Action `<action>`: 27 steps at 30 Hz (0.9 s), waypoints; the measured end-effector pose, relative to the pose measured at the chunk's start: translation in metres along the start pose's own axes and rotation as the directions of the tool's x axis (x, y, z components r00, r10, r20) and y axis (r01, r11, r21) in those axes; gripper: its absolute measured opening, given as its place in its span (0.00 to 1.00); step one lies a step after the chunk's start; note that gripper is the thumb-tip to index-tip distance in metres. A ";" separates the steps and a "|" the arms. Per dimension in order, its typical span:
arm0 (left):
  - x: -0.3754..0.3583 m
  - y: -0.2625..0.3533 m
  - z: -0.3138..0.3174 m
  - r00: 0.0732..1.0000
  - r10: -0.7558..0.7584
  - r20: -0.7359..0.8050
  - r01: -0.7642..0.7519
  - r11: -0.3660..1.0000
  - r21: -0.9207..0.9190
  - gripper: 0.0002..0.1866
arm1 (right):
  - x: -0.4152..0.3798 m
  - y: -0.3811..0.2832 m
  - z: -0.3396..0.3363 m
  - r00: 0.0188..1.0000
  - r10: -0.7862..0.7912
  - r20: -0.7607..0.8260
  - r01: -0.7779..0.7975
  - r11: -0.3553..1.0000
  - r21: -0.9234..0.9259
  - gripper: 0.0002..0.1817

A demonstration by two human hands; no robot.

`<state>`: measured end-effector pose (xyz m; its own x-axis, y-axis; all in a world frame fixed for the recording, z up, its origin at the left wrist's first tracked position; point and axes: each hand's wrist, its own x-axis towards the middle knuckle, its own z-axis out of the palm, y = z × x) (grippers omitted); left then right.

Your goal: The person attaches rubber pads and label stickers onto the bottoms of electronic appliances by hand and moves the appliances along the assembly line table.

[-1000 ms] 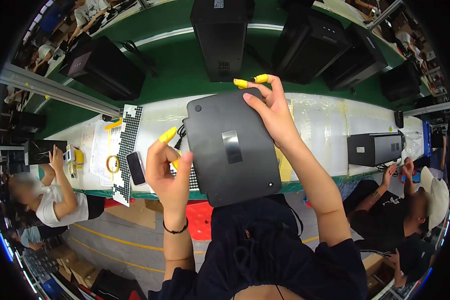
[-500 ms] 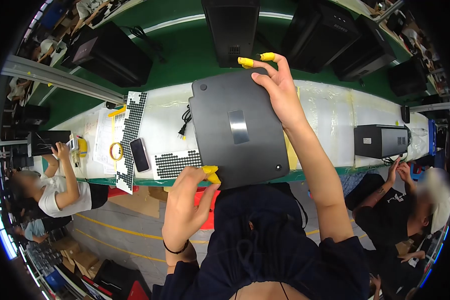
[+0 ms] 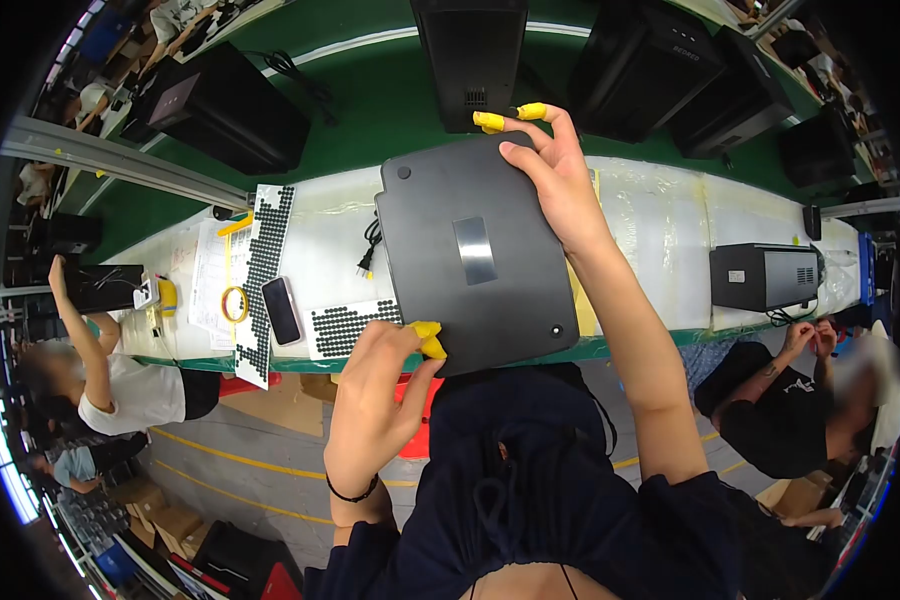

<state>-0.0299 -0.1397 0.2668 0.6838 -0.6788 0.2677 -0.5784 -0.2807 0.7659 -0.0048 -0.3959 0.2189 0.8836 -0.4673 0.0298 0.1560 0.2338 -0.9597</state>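
Note:
A dark grey-black casing (image 3: pixel 440 270) with a silvery rectangular label (image 3: pixel 475 251) is tilted up in front of me. One round black foot (image 3: pixel 403 173) shows at its upper left corner, and a small hole (image 3: pixel 557 330) at the lower right. My right hand (image 3: pixel 560 185) grips the upper right edge, thumb on the face. Its yellow-capped fingers stick out past the edge, with a small black piece at one fingertip. My left hand (image 3: pixel 375 385) is closed at the lower left corner, yellow-covered fingertips against it. Whatever lies under those fingertips is hidden.
Sheets of round black pads (image 3: pixel 355 328) lie on the white bench, beside a phone (image 3: pixel 281 310), a yellow tape roll (image 3: pixel 234 303) and a plug cable (image 3: pixel 368 250). Black speaker-like boxes (image 3: pixel 470 60) stand behind. Co-workers sit left and right; another black box (image 3: pixel 765 278) is at right.
My left fingertips have shifted slightly up at the casing's corner. The casing has moved a little left and up. The co-worker at left has raised an arm.

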 end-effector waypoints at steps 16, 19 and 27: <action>-0.018 -0.003 0.017 0.916 0.390 -0.093 -0.318 0.848 0.425 0.15 | -0.008 -0.004 -0.001 0.981 -0.182 -0.063 0.170 0.974 -0.152 0.17; -0.025 -0.014 0.028 0.938 0.258 -0.230 -0.187 0.939 0.289 0.23 | -0.044 -0.026 -0.012 0.958 -0.285 -0.007 0.264 0.895 -0.358 0.12; -0.024 -0.024 0.068 0.950 -0.182 -0.253 0.049 0.890 -0.454 0.37 | -0.128 -0.070 -0.045 0.905 -0.109 0.411 0.409 0.491 -0.769 0.09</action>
<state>-0.0631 -0.1629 0.2019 0.8676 -0.4219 0.2633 -0.2792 0.0249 0.9599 -0.1487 -0.3906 0.2699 0.9643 -0.0975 0.2464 0.0983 -0.7320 -0.6742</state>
